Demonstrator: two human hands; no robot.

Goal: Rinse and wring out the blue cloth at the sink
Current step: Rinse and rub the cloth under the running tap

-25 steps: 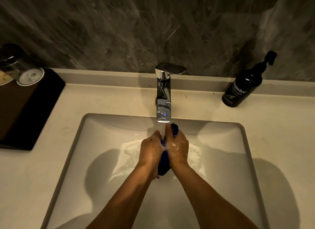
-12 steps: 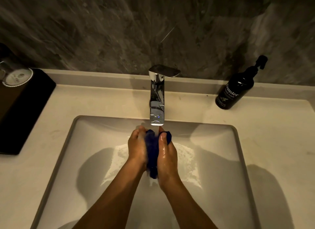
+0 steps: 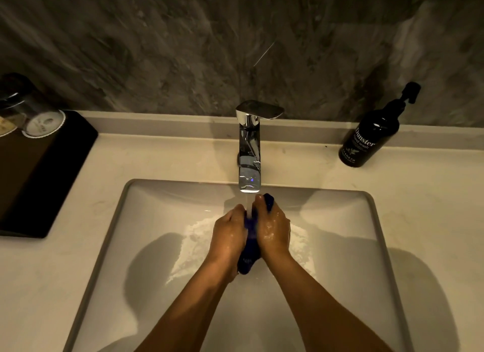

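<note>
My left hand (image 3: 229,233) and right hand (image 3: 273,230) have squeezed tighter on the cloth (image 3: 248,260) under the tap (image 3: 250,152), so rinsing carries on.

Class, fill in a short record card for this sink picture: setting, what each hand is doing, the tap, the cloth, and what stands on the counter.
setting: white sink set in a pale counter, dark stone wall behind
left hand: closed on the blue cloth
right hand: closed on the same cloth, pressing it against the left
tap: running, stream falling between the hands
cloth: bunched, upper end showing above the right hand
counter right: dark soap bottle
counter left: black tray with glasses
</note>
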